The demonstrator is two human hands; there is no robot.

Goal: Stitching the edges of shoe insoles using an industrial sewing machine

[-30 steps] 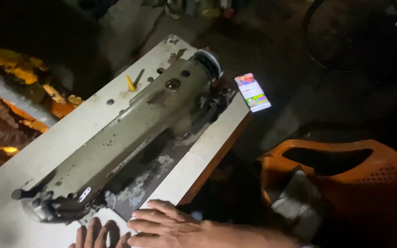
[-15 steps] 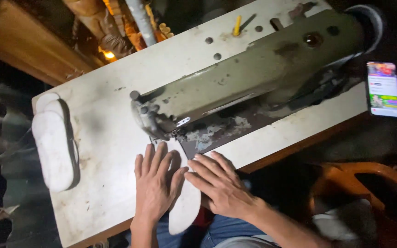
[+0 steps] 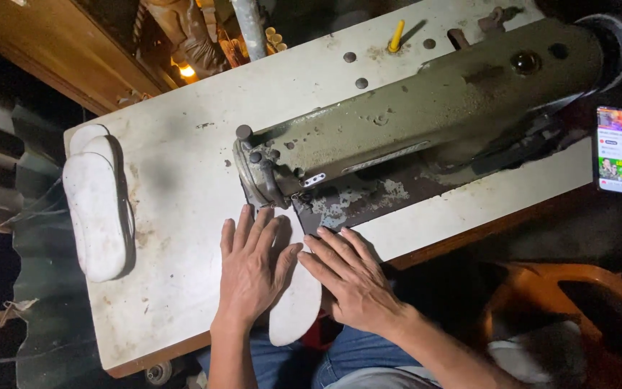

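Note:
A white sole-shaped piece (image 3: pixel 295 306) lies on the white table (image 3: pixel 181 187), its far end under the needle end of the olive-green sewing machine (image 3: pixel 426 119). My left hand (image 3: pixel 252 266) lies flat on its left side, fingers spread toward the needle. My right hand (image 3: pixel 350 277) presses flat on its right side and on the machine bed. Neither hand grips anything.
A stack of white sole pieces (image 3: pixel 98 205) rests at the table's left edge. A lit phone (image 3: pixel 619 150) lies at the right end. A yellow spool pin (image 3: pixel 396 34) stands behind the machine. An orange plastic chair (image 3: pixel 577 317) is at lower right.
The view has swung left across the table, bringing the stack of soles into sight. Both hands now lie flat on the white piece at the needle, slightly farther forward than half a second ago.

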